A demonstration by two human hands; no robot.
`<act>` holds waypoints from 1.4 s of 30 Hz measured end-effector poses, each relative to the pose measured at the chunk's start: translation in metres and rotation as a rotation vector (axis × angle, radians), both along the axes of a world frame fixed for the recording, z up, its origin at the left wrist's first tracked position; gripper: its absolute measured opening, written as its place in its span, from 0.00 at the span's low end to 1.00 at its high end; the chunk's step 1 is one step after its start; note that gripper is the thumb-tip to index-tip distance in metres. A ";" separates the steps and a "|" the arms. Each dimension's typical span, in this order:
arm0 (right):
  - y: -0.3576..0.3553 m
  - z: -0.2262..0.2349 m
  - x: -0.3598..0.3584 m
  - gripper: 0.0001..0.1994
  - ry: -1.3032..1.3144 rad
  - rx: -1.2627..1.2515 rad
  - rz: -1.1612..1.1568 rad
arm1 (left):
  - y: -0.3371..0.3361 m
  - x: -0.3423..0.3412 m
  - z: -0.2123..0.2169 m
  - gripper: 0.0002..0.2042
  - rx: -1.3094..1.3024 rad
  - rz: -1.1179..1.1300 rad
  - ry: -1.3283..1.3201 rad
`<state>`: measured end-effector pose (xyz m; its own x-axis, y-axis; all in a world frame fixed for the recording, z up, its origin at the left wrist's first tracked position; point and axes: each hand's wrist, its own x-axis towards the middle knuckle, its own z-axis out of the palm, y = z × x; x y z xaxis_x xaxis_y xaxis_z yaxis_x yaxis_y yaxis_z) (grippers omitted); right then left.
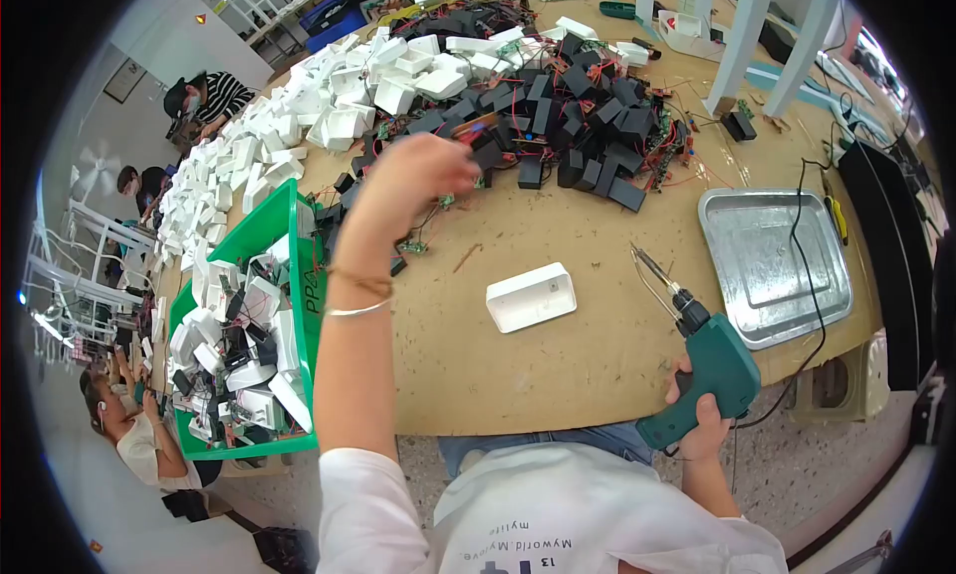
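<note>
At a brown table [448,385], the right hand [705,427] wraps a green soldering gun [715,375], the blurred left hand [423,171], fingers unreadable, hangs by far black boxes [637,126], and one near white case [533,300] looks emptied, the left bin [308,350] seemingly undone.

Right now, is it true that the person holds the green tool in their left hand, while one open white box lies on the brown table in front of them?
Not quite: the head view shows the green tool in the right hand. One open white box does lie on the brown table in front of them.
</note>
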<state>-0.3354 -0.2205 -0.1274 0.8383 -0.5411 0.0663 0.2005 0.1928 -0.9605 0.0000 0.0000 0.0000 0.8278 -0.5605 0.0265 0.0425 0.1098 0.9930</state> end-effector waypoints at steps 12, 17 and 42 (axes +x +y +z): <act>-0.001 0.006 0.003 0.29 -0.026 -0.026 0.002 | 0.066 -0.077 -0.030 0.12 -0.550 0.219 -0.033; -0.001 0.005 0.003 0.29 -0.048 -0.015 0.010 | 0.063 -0.097 -0.061 0.11 -0.106 0.290 0.101; 0.000 0.010 0.005 0.29 0.021 -0.040 -0.025 | -0.003 -0.153 -0.063 0.06 0.306 0.349 -0.158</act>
